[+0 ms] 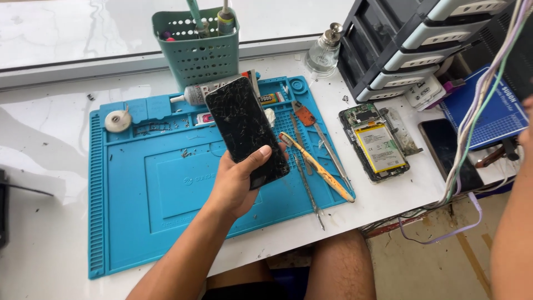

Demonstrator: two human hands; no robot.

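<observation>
My left hand [236, 183] holds up a black phone screen [241, 125] with a badly cracked glass face, thumb across its lower edge. It hovers over a blue silicone work mat [139, 222]. Just right of it on the mat lie a worn yellow toothbrush [316, 166] and thin metal pry tools [308, 186]. An opened phone body [377, 144] with its yellow battery exposed rests on the white table to the right. My right arm comes in at the right edge; only a sliver of my right hand [527, 119] shows, near a bundle of cables [477, 111].
A green basket [197, 47] of tools stands behind the mat, with a glue tube [191, 93] and a tape roll [117, 119] nearby. A glass bottle [323, 53], a grey drawer unit [411, 44], a dark phone [444, 147] and a blue cutting mat [494, 116] sit at the right.
</observation>
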